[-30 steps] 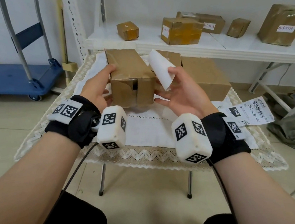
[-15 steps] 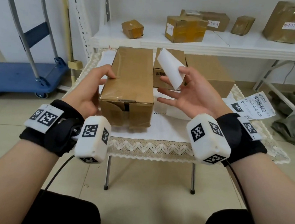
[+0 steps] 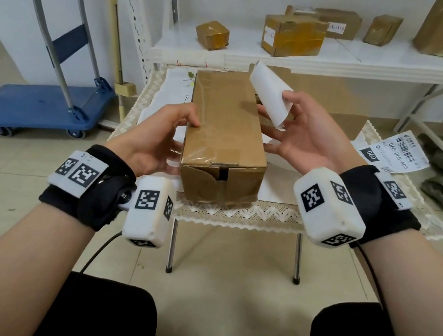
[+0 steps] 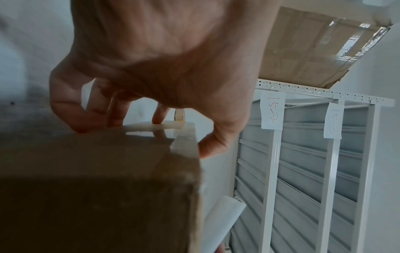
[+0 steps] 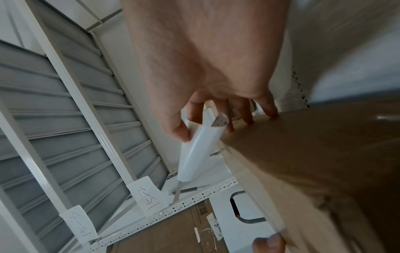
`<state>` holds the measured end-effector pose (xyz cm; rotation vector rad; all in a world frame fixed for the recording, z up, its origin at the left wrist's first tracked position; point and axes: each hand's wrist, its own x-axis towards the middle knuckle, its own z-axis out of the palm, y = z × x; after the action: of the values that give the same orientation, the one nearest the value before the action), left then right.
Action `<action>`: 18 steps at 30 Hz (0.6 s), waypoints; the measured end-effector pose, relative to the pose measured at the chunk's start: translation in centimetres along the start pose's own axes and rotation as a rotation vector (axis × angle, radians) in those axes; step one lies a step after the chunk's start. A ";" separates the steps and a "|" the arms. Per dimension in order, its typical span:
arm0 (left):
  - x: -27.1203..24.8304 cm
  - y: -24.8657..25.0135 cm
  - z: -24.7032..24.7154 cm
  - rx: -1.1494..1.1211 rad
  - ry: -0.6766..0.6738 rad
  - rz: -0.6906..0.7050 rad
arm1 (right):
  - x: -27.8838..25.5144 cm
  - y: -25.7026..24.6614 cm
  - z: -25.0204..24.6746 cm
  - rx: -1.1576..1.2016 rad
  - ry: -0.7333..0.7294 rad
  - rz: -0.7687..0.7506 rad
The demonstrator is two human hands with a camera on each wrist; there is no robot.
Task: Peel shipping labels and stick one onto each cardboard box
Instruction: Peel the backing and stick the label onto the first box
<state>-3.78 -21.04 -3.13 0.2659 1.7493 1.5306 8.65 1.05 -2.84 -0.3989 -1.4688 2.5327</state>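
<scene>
A long brown cardboard box [image 3: 223,140] lies lengthwise on the lace-covered table [image 3: 237,214], its torn end flap toward me. My left hand [image 3: 182,138] grips its left side, thumb on the taped top; in the left wrist view this hand [image 4: 147,133] wraps over the box's [image 4: 97,171] top edge. My right hand [image 3: 277,105] pinches a curled white label [image 3: 270,96] between thumb and forefinger above the box's right edge. In the right wrist view the remaining fingertips [image 5: 270,113] touch the box [image 5: 324,162] while the label [image 5: 201,147] hangs curled.
More brown boxes [image 3: 332,106] stand behind on the table. A printed barcode label sheet [image 3: 399,152] lies at the table's right edge. The white shelf [image 3: 310,59] beyond carries several taped boxes. A blue platform trolley [image 3: 37,102] is parked at the left.
The box went from tipped up to lying flat, and slid toward the table's front edge in my left hand. My right hand kept the label and stayed beside the box.
</scene>
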 end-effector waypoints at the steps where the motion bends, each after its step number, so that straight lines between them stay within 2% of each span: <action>1: 0.0 0.0 0.1 0.013 -0.005 0.004 | -0.2 -0.1 -0.1 -0.002 -0.002 -0.004; 11: -0.5 0.2 1.2 0.137 -0.033 -0.032 | -1.7 -0.6 -1.1 -0.022 -0.003 0.018; 18: -0.9 0.0 1.8 0.276 0.117 -0.045 | -1.7 -0.2 -0.3 -0.020 0.037 0.051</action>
<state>-2.02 -20.26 -2.71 0.2762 2.0475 1.2933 10.34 0.96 -2.56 -0.4893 -1.4902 2.5371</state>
